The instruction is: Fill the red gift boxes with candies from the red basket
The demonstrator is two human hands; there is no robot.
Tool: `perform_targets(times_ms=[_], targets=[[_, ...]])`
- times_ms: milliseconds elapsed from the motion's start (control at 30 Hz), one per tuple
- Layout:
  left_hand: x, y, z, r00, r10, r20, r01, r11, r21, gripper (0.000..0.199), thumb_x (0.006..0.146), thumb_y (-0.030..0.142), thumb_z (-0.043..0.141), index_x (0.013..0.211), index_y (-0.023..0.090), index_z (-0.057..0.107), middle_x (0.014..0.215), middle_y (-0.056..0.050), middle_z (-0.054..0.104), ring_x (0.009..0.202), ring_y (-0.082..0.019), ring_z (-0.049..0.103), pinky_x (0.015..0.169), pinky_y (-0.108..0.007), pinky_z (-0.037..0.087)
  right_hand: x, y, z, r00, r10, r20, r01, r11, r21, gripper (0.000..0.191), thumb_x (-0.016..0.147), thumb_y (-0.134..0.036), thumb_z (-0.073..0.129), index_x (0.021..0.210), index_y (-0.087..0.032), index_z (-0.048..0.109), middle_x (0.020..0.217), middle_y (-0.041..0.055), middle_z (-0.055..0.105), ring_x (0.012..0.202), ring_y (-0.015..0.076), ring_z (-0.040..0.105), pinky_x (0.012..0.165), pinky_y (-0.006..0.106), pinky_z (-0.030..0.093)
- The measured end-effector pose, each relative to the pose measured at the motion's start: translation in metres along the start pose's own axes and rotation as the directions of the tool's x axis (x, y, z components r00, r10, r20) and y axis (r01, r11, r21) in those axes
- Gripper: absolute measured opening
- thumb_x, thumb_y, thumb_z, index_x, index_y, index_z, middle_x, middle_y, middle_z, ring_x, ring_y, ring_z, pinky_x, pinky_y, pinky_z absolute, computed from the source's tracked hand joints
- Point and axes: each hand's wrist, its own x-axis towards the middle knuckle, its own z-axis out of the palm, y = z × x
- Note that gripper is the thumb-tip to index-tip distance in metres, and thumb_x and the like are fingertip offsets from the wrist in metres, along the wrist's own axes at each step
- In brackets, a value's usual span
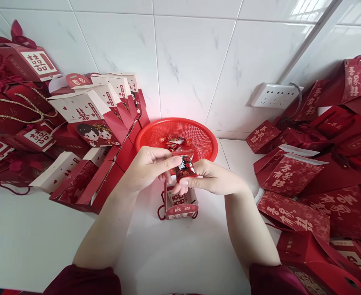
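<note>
Between my two hands is a small red and black wrapped candy (186, 167) with white lettering. My left hand (151, 166) pinches its upper left side with thumb and fingers. On the lower right side, my right hand (209, 176) grips the same packet. Just below my hands, a small open red gift box (182, 211) with a dark red cord handle stands on the white table, and part of its inside is hidden by my fingers. Behind my hands sits a red plastic basket (211, 141), with several wrapped candies (176, 142) lying in it.
Open red and white gift boxes (90, 119) stand in a row at left, with ribboned boxes (29, 63) stacked beyond. More red boxes (294, 176) crowd the right side. A white power strip (273, 95) is against the tiled wall (186, 61).
</note>
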Motion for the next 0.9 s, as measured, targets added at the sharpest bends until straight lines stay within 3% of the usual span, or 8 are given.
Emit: perform_targets(times_ms=[267,400,633,767,900], targets=[[0.0,0.003,0.004,0.998,-0.011,0.064,0.012,1.0,-0.011,0.03,0.09,0.032,0.068,0.066,0.014,0.067,0.052,0.002,0.063,0.047,-0.005,0.059,0.043,-0.012,0.043,-0.005,-0.003,-0.002,0.999,0.018,0.046,-0.016,0.999,-0.041,0.029,0.098,-0.034,0.057,0.103,-0.013,0.075,0.098,0.0091,0.077,0.09,0.0159,0.072,0.087,0.033,0.058],[0.001,0.005,0.006,0.999,-0.012,0.044,0.01,1.0,0.027,0.032,0.089,0.031,0.067,0.062,0.013,0.062,0.051,0.002,0.06,0.047,-0.005,0.057,0.044,-0.012,0.044,-0.006,-0.005,-0.003,0.998,0.057,0.031,-0.055,0.996,-0.067,0.03,0.097,-0.037,0.058,0.102,-0.013,0.075,0.099,0.0087,0.077,0.089,0.0163,0.072,0.086,0.032,0.058],[-0.004,0.007,0.003,0.998,-0.052,0.028,0.046,0.979,0.201,0.031,0.088,0.038,0.066,0.068,0.015,0.063,0.056,0.002,0.06,0.053,-0.009,0.058,0.05,-0.019,0.043,-0.013,-0.006,-0.007,0.99,0.128,-0.066,-0.144,0.903,-0.404,0.019,0.095,-0.03,0.058,0.091,-0.018,0.072,0.091,0.0029,0.074,0.08,0.0152,0.065,0.075,0.029,0.052],[-0.005,0.002,0.003,0.996,-0.088,-0.012,0.082,0.851,0.519,0.039,0.086,0.046,0.064,0.062,0.016,0.058,0.053,0.004,0.044,0.049,-0.007,0.038,0.045,-0.023,0.024,-0.022,-0.008,-0.012,0.96,0.181,-0.214,-0.267,0.825,-0.498,0.021,0.097,-0.031,0.052,0.098,-0.02,0.07,0.09,0.0027,0.073,0.077,0.0153,0.064,0.073,0.029,0.049],[-0.004,-0.008,0.006,0.98,-0.17,0.103,0.045,0.695,0.717,0.041,0.088,0.045,0.057,0.059,0.016,0.054,0.053,0.003,0.045,0.051,-0.009,0.036,0.049,-0.027,0.02,-0.029,-0.014,-0.016,0.944,0.187,-0.273,-0.309,0.792,-0.527,0.026,0.099,-0.035,0.05,0.109,-0.022,0.069,0.098,0.0028,0.073,0.083,0.0166,0.065,0.076,0.03,0.048]])
